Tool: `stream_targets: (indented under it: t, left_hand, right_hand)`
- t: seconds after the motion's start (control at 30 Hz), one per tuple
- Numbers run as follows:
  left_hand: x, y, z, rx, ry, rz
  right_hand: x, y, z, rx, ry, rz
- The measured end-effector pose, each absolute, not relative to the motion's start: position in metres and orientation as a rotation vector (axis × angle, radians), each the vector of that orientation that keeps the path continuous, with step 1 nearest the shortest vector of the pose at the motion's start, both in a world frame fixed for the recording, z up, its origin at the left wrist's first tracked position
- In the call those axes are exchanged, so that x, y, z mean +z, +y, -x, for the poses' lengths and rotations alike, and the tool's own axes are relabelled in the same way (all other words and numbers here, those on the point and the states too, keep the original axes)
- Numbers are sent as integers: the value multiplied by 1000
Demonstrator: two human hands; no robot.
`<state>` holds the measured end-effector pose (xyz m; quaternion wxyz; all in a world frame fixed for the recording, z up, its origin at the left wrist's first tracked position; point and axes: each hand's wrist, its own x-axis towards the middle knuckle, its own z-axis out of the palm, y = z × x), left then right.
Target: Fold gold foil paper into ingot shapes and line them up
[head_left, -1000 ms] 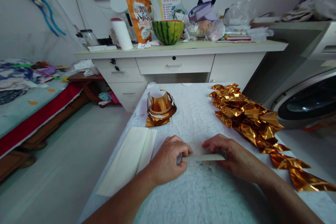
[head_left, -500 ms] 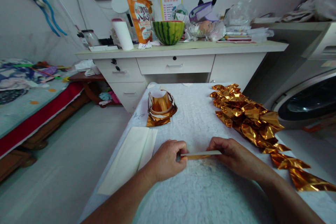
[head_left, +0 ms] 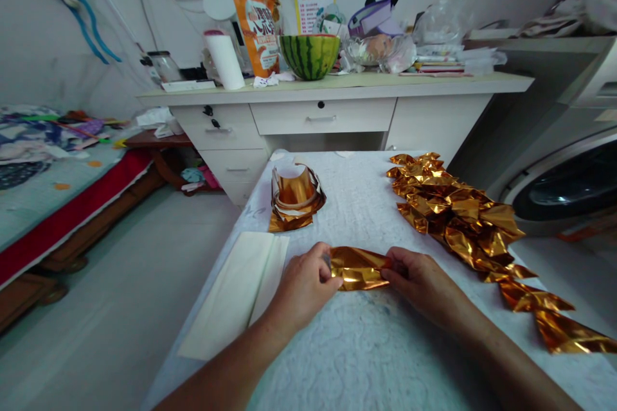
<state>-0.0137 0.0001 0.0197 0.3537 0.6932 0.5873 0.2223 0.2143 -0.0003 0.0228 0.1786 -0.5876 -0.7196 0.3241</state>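
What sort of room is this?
Probably a lived-in room at home: a bed on the left, a washing machine on the right, and half a watermelon on the counter.

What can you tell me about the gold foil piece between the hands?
The gold foil piece looks like thin, mirror-shiny, metallic sheet, wider than it is tall in view, with creases running across its surface. It lies roughly crosswise over the pale, quilted table cover. The left hand grips its left end; the right hand pinches its right end, hiding both tips. Whether it touches the cover cannot be told.
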Motion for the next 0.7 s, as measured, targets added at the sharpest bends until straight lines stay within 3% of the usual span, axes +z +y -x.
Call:
stream_targets:
  t: [0.7]
  left_hand:
    - [8, -12, 4, 644, 1718, -2098]
  right_hand:
    - [23, -2, -209, 767, -2111, 1797]
